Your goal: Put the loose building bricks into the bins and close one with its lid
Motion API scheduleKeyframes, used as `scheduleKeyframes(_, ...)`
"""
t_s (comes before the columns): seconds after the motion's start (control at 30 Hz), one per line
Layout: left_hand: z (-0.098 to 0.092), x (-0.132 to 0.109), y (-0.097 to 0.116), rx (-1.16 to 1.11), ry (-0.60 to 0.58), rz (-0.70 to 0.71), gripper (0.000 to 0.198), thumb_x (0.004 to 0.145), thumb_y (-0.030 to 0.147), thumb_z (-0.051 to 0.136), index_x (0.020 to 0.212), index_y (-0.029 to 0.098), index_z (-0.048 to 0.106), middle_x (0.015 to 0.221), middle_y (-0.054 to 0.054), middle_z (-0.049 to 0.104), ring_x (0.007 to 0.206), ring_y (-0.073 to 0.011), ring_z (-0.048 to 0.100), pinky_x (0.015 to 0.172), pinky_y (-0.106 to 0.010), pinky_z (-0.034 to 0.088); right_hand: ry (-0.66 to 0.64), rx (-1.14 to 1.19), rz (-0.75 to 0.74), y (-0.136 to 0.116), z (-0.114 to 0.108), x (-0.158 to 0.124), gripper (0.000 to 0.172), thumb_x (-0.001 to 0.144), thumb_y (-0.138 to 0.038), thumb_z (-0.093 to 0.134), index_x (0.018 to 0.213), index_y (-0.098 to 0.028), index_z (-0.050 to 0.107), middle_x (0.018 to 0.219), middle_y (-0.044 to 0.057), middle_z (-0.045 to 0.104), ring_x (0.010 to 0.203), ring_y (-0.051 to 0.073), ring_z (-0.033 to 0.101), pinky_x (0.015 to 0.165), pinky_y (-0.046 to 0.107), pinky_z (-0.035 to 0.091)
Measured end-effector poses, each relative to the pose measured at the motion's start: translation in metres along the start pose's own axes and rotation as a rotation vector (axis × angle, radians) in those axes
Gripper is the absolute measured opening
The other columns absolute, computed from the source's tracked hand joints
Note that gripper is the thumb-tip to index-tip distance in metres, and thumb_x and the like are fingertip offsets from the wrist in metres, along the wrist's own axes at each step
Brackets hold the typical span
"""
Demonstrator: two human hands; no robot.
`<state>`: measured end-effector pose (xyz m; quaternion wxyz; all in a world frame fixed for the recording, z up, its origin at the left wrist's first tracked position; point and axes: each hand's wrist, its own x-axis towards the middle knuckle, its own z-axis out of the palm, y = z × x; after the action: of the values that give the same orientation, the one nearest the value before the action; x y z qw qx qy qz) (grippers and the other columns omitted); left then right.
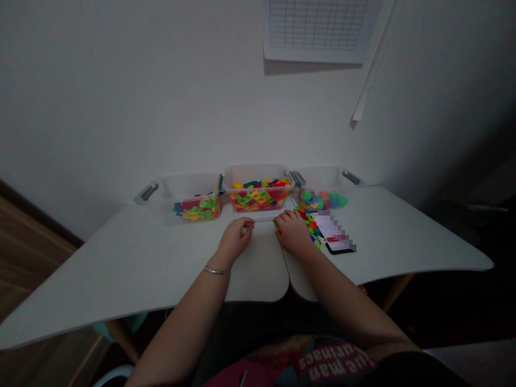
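We rest both forearms over the white worktop, with our hands near each other in front of three clear bins. Our left hand has its fingers curled in toward the thumb; we cannot tell whether they pinch anything. It lies near the left end of a white strip just in front of the middle bin. Our right hand is bent over the worktop, its fingers close together and pointing down; a bit of green shows at their tips, but we cannot tell whether they grip it.

The loose plastic pieces, in red, green, orange, blue and white, lie in a heap just beside our right hand, which partly hides them. On the far side of the heap we have a phone with its screen lit.

The middle bin holds many red, yellow and green pieces. The left bin holds green, yellow, red and blue ones, and the right bin has rounded pieces in green, blue and pinkish red. We wear a bracelet on the left wrist.
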<state>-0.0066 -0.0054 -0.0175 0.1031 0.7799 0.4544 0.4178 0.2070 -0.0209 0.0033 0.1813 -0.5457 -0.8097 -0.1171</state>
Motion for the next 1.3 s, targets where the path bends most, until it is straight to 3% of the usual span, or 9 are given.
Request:
scheduleKeyframes(0.13,0.0,0.0,-0.001,0.038,-0.016,0.017,0.016,0.082,0.011,0.055,0.093,0.018,0.064,0.089,-0.005,0.068,0.087,-0.0184,0.062,0.085,-0.035,0.051,0.009,-0.019,0.069,-0.001,0.005,-0.002,0.024,0.087,-0.017,0.051,0.105,-0.014,0.066,0.105,0.014,0.068,0.108,0.027,0.052,0.105,0.043,0.029)
scheduleKeyframes(0.33,-0.001,-0.001,0.001,0.072,-0.046,0.048,0.016,0.081,0.01,0.054,0.088,0.018,0.065,0.088,-0.005,0.069,0.09,-0.0196,0.062,0.087,-0.037,0.05,0.038,0.016,0.026,0.003,0.011,-0.002,0.022,0.087,-0.02,0.053,0.103,-0.016,0.067,0.101,0.01,0.069,0.104,0.026,0.053,0.104,0.04,0.03)
scheduleKeyframes(0.77,0.002,-0.001,-0.001,0.049,-0.071,0.037,0.016,0.081,0.011,0.054,0.088,0.019,0.066,0.088,-0.005,0.069,0.088,-0.0194,0.062,0.084,-0.037,0.051,0.019,-0.026,0.104,-0.001,0.013,0.007,0.021,0.085,-0.019,0.054,0.101,-0.013,0.066,0.105,0.015,0.065,0.104,0.029,0.049,0.093,0.04,0.036)
scheduleKeyframes(1.3,0.003,-0.001,-0.004,0.017,-0.105,0.027,0.017,0.082,0.012,0.053,0.089,0.02,0.066,0.089,-0.005,0.069,0.088,-0.0191,0.063,0.084,-0.037,0.052,-0.038,0.082,-0.047,-0.001,0.014,0.007,0.021,0.09,-0.016,0.049,0.105,-0.018,0.063,0.104,0.009,0.068,0.098,0.023,0.059,0.087,0.033,0.04)
